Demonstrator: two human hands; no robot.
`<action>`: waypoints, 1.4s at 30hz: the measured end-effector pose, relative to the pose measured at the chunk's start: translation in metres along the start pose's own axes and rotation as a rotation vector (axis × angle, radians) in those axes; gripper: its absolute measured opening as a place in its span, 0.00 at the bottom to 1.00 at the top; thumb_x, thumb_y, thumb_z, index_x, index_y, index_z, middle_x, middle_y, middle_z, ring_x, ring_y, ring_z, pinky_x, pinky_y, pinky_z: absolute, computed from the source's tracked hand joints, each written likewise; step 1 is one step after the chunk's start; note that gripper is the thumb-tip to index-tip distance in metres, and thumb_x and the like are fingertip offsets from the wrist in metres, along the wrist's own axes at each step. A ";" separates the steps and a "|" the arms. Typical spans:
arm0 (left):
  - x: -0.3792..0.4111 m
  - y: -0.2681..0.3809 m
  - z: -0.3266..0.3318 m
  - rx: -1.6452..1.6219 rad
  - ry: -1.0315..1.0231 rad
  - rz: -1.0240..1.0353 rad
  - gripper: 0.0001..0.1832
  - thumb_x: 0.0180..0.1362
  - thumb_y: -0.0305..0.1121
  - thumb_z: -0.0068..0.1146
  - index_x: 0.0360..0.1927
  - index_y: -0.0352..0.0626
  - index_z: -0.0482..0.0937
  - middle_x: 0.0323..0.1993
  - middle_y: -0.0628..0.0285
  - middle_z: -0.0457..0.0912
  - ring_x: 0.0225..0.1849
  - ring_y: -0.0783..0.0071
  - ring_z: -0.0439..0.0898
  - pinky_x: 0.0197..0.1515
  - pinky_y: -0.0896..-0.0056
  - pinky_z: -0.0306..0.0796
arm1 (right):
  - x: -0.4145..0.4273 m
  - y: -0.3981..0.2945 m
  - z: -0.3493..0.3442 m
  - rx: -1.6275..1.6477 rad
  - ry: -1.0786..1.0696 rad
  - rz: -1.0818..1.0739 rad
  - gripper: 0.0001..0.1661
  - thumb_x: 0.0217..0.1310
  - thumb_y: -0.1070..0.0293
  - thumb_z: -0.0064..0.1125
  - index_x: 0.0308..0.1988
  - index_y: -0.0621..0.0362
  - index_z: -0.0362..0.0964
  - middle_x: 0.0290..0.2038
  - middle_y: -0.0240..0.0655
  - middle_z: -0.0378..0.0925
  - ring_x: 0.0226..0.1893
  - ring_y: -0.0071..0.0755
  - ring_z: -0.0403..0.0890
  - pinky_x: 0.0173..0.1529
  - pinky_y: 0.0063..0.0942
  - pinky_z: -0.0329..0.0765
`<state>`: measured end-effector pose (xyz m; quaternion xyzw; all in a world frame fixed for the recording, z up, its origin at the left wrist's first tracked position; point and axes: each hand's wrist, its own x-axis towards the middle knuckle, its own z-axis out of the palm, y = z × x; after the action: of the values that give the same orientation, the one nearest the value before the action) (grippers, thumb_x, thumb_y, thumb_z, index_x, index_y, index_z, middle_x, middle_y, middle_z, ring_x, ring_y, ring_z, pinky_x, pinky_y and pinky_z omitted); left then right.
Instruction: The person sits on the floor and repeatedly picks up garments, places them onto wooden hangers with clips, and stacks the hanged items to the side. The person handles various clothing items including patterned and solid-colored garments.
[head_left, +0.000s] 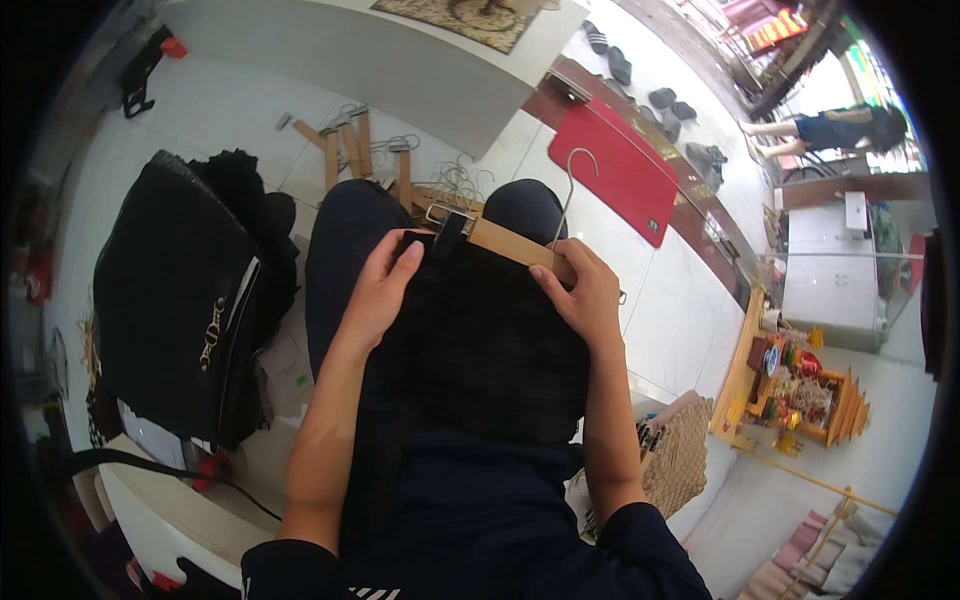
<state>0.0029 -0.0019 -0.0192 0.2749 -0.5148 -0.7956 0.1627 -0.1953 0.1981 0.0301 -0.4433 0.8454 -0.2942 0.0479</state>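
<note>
A black garment (480, 337) lies across my lap, its top edge up at my knees. Along that edge runs a wooden clip hanger (517, 244) with a metal hook rising from its middle. My left hand (386, 285) pinches the garment's left corner, thumb on top, beside the hanger's metal clip (448, 219). A dark strap or tab stands up at this clip. My right hand (581, 289) grips the wooden bar near the hook, thumb in front. The clip at the right end is mostly hidden behind that hand.
Several wooden hangers (349, 150) lie on the tiled floor beyond my knees. To the left is a pile of black garments (172, 300), one with a gold chain trim. A red mat (615, 172) lies by the doorway; a small shrine (810, 405) and a person (832, 131) are to the right.
</note>
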 end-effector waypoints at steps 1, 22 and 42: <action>-0.001 -0.004 -0.001 -0.025 -0.004 -0.028 0.18 0.75 0.44 0.57 0.58 0.40 0.79 0.51 0.67 0.81 0.54 0.79 0.76 0.61 0.76 0.68 | 0.002 -0.002 0.001 -0.009 -0.001 -0.019 0.20 0.61 0.52 0.72 0.42 0.56 0.80 0.34 0.35 0.81 0.33 0.44 0.83 0.39 0.37 0.78; -0.004 -0.039 -0.004 0.209 0.109 0.192 0.22 0.67 0.45 0.69 0.51 0.37 0.79 0.44 0.59 0.87 0.47 0.78 0.81 0.53 0.72 0.73 | 0.059 -0.070 0.043 0.139 -0.308 -0.218 0.24 0.71 0.45 0.59 0.41 0.58 0.74 0.36 0.43 0.82 0.38 0.55 0.83 0.43 0.46 0.76; -0.018 -0.026 -0.007 0.279 0.219 0.186 0.16 0.70 0.40 0.66 0.50 0.38 0.79 0.37 0.66 0.82 0.41 0.80 0.76 0.47 0.75 0.70 | 0.108 -0.058 0.060 0.361 -0.646 -0.353 0.30 0.73 0.40 0.55 0.31 0.57 0.73 0.22 0.44 0.73 0.27 0.55 0.76 0.34 0.45 0.71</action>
<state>0.0221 0.0140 -0.0398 0.3311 -0.6224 -0.6634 0.2509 -0.1981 0.0619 0.0316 -0.6355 0.6327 -0.2869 0.3368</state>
